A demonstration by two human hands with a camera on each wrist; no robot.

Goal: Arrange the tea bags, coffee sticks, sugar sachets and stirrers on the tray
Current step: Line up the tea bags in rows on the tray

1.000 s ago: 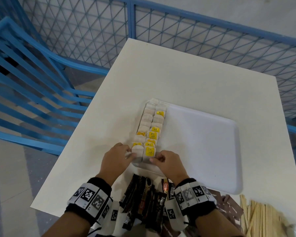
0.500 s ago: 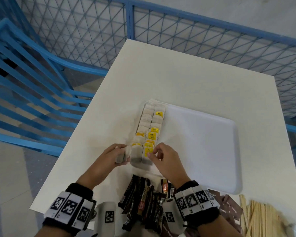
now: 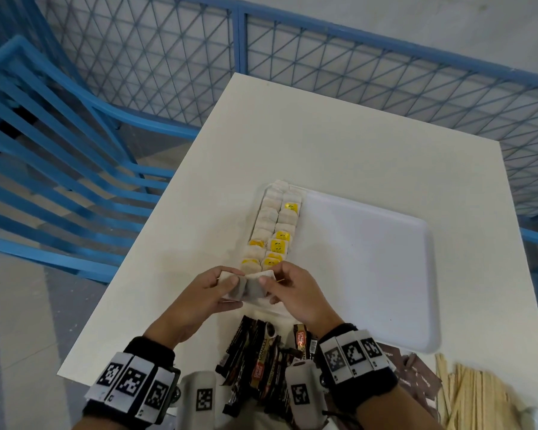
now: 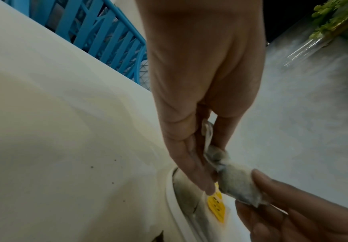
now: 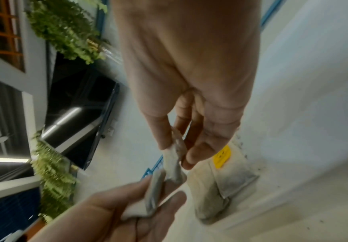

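Tea bags (image 3: 248, 289) pinched between both hands' grip

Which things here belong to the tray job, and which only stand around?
For the job:
- tray
- tea bags in rows
- tea bags held by left hand and right hand
- coffee sticks
- brown sachets
- stirrers

Standing around:
- table
- blue chair
- blue fence

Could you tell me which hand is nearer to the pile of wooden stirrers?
Right. The right hand is at the tray's near-left corner, left of the stirrers; the left hand lies farther left.
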